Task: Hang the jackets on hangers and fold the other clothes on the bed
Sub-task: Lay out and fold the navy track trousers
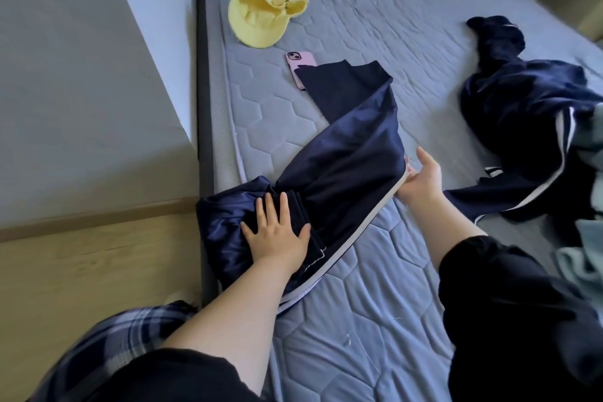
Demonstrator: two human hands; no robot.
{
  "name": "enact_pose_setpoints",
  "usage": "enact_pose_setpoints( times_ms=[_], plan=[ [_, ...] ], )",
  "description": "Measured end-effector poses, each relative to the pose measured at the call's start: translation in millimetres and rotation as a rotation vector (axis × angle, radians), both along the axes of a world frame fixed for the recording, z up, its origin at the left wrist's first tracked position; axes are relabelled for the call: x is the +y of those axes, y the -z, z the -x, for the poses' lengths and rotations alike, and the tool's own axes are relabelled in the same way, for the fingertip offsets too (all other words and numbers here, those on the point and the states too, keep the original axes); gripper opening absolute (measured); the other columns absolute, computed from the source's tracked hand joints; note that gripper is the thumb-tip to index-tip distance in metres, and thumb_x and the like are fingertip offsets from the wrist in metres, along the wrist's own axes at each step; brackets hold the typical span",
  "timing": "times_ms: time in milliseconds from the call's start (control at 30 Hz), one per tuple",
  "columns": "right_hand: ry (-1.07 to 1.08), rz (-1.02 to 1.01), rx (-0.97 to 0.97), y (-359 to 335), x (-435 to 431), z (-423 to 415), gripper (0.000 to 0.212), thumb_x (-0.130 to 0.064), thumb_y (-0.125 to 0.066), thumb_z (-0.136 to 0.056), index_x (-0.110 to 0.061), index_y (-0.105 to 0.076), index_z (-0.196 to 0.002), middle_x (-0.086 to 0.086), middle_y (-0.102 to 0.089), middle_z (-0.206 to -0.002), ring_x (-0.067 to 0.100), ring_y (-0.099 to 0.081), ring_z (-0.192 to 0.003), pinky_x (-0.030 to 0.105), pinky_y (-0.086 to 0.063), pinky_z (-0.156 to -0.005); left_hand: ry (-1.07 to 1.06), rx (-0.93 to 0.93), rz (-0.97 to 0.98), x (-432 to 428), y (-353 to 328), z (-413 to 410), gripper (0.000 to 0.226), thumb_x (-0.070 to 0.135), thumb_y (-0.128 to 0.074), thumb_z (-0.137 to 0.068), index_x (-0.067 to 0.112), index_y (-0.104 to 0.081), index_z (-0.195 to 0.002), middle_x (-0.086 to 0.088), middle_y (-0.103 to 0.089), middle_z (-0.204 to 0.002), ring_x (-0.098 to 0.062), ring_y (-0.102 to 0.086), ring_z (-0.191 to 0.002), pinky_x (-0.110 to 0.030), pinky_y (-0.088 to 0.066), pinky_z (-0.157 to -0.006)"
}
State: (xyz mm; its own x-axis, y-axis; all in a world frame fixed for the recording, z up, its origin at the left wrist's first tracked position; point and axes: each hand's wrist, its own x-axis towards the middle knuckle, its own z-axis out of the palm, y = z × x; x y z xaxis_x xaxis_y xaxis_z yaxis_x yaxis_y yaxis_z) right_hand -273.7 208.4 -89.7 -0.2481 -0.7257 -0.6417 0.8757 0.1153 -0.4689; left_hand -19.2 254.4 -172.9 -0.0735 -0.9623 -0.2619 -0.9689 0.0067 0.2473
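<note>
A pair of navy satin trousers (346, 147) with a white side stripe lies stretched across the near left part of the grey quilted mattress (359, 320). My left hand (277, 232) presses flat on the bunched waist end near the bed's left edge. My right hand (421, 176) touches the striped edge of the trouser leg with straight, spread fingers. A second navy garment with white stripes (528, 114) lies crumpled at the right of the bed.
A yellow hat (257, 16) and a pink phone (298, 67), partly under the trouser hem, lie at the far left of the mattress. Pale blue-green clothes (587, 258) are heaped at the right edge. A wooden floor (81, 271) runs left of the bed.
</note>
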Motion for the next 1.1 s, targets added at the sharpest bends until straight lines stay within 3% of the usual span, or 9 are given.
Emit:
enact_pose_setpoints(
  times_ms=[100, 200, 300, 467, 700, 800, 900, 1033, 1100],
  plan=[
    [-0.062, -0.066, 0.066, -10, -10, 7, 0.039, -0.038, -0.056, -0.092, -0.004, -0.062, -0.111, 0.01, -0.07, -0.11, 0.029, -0.067, -0.099, 0.038, -0.052, -0.086, 0.013, -0.013, -0.005, -1, 1, 0, 0.08, 0.064, -0.022, -0.093, 0.025, 0.017, -0.15, -0.003, 0.014, -0.16, -0.022, 0.018, -0.146, -0.06, -0.004, -0.113],
    [-0.307, -0.283, 0.105, -19, -15, 7, 0.042, -0.039, -0.045, -0.099, -0.001, -0.062, -0.106, 0.02, -0.072, -0.092, 0.034, -0.067, -0.083, 0.046, -0.05, -0.069, 0.021, -0.022, -0.012, -2, 0, 0, 0.08, 0.064, -0.022, -0.093, 0.025, 0.017, -0.15, -0.004, 0.014, -0.16, -0.023, 0.018, -0.146, -0.06, -0.004, -0.112],
    [-0.426, -0.463, 0.154, -19, -12, 10, 0.031, -0.031, -0.048, -0.097, -0.002, -0.06, -0.101, 0.02, -0.072, -0.085, 0.034, -0.069, -0.073, 0.044, -0.056, -0.056, 0.027, -0.036, -0.019, -2, -2, 0, 0.08, 0.064, -0.022, -0.093, 0.025, 0.017, -0.15, -0.004, 0.014, -0.16, -0.023, 0.017, -0.146, -0.061, -0.004, -0.112],
    [-0.253, -0.274, 0.173, -24, -14, 26, 0.014, -0.02, -0.053, -0.091, -0.017, -0.056, -0.077, -0.006, -0.058, -0.088, 0.014, -0.058, -0.092, 0.027, -0.047, -0.095, 0.039, -0.059, -0.038, -4, -3, -2, 0.08, 0.064, -0.021, -0.093, 0.025, 0.018, -0.15, -0.005, 0.015, -0.16, -0.024, 0.017, -0.146, -0.061, -0.004, -0.112],
    [0.103, 0.016, 0.144, -35, -11, 37, 0.016, -0.004, -0.051, -0.086, -0.013, -0.045, -0.074, 0.004, -0.052, -0.08, 0.025, -0.055, -0.079, 0.036, -0.047, -0.094, 0.061, -0.08, -0.059, -5, -1, -5, 0.079, 0.065, -0.019, -0.093, 0.025, 0.02, -0.149, -0.005, 0.016, -0.16, -0.023, 0.018, -0.146, -0.06, -0.005, -0.112],
    [0.059, 0.052, 0.19, -47, -9, 49, 0.014, -0.021, -0.061, -0.088, -0.008, -0.061, -0.085, 0.009, -0.069, -0.084, 0.028, -0.069, -0.077, 0.038, -0.055, -0.077, 0.074, -0.096, -0.075, -7, 2, -6, 0.079, 0.065, -0.017, -0.093, 0.025, 0.021, -0.149, -0.004, 0.017, -0.16, -0.024, 0.019, -0.146, -0.061, -0.005, -0.112],
    [0.014, 0.074, 0.201, -63, -11, 61, 0.044, -0.038, -0.059, -0.091, 0.004, -0.062, -0.104, 0.021, -0.071, -0.102, 0.036, -0.071, -0.086, 0.047, -0.053, -0.076, 0.083, -0.121, -0.08, -9, 2, -4, 0.078, 0.064, -0.016, -0.093, 0.024, 0.02, -0.149, -0.005, 0.016, -0.16, -0.024, 0.018, -0.146, -0.061, -0.006, -0.112],
    [0.111, 0.015, 0.318, -88, -25, 62, 0.031, -0.011, -0.051, -0.095, -0.012, -0.056, -0.125, 0.011, -0.055, -0.136, 0.028, -0.065, -0.096, 0.041, -0.055, -0.08, 0.083, -0.147, -0.078, -9, 0, -3, 0.079, 0.064, -0.017, -0.093, 0.023, 0.018, -0.15, -0.006, 0.013, -0.16, -0.025, 0.015, -0.146, -0.061, -0.009, -0.112],
    [0.148, 0.008, 0.517, -98, -32, 59, 0.059, 0.005, -0.042, -0.091, -0.024, -0.042, -0.143, 0.01, -0.048, -0.14, 0.024, -0.06, -0.09, 0.034, -0.05, -0.087, 0.08, -0.144, -0.073, -8, -2, -3, 0.079, 0.064, -0.019, -0.093, 0.023, 0.017, -0.15, -0.006, 0.012, -0.16, -0.024, 0.015, -0.147, -0.061, -0.01, -0.113]
  ],
)
